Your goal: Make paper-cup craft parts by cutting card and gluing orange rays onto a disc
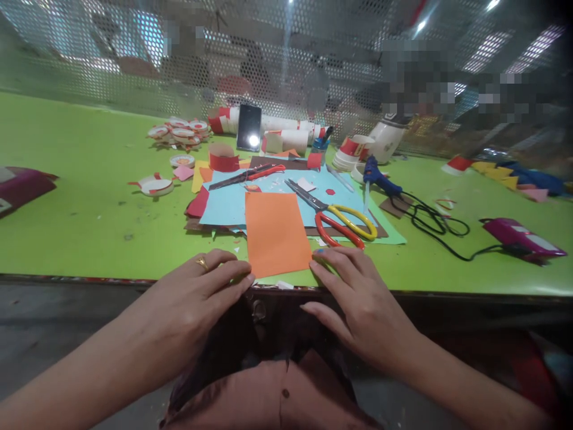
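An orange sheet of paper (275, 233) lies flat near the front edge of the green table (89, 209). My left hand (201, 292), with a gold ring, rests at the table edge, its fingertips touching the sheet's lower left corner. My right hand (358, 298) lies on the other side, fingers spread, with fingertips at the sheet's lower right corner. Neither hand grips anything. Scissors with red and yellow handles (335, 218) lie just beyond my right hand on a light blue sheet (228, 206).
A second pair of scissors with red handles (248, 175) lies further back. A blue glue gun (378, 176) with a black cord (430, 221) sits to the right, a pink object (521, 237) beyond it. Paper cups, red-white rings, a phone (249, 127) and paper scraps crowd the back. A mesh screen stands behind.
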A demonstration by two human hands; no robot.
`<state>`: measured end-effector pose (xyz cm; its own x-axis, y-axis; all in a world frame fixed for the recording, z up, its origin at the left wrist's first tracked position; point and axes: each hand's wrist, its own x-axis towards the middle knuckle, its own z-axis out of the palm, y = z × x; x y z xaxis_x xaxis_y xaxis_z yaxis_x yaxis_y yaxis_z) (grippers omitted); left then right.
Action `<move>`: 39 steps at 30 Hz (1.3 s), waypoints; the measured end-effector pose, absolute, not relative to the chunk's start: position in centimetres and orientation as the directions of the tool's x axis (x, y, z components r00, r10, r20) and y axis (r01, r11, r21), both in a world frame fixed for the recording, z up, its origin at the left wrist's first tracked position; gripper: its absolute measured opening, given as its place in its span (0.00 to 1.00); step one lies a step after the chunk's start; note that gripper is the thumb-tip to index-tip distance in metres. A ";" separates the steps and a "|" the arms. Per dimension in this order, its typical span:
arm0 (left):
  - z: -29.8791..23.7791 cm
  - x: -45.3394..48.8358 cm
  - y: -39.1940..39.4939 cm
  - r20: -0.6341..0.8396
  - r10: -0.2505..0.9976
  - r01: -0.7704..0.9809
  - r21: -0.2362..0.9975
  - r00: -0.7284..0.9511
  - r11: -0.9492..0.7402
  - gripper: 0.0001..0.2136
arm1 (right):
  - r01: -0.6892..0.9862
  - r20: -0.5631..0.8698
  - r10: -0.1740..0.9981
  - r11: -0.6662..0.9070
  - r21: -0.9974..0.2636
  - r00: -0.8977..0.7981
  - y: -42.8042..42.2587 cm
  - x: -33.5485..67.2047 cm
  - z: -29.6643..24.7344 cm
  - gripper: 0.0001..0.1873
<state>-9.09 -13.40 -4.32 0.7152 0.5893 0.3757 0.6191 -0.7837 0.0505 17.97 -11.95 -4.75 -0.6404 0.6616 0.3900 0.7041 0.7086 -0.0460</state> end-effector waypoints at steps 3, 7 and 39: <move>-4.5 -9.2 -13.5 0.373 0.636 0.653 0.097 0.676 -0.751 0.19 | 0.702 0.398 0.660 0.710 -0.055 -0.637 -12.1 18.0 -5.1 0.24; -4.5 -9.0 -13.7 0.437 0.757 0.758 0.222 0.485 -0.614 0.12 | 0.693 0.424 0.648 0.718 -0.065 -0.633 -12.4 18.1 -5.8 0.23; -3.9 -2.7 -10.9 0.147 0.988 0.280 0.948 0.044 -0.154 0.09 | 0.668 0.527 0.706 0.678 -0.307 -0.474 -12.7 18.1 -6.1 0.20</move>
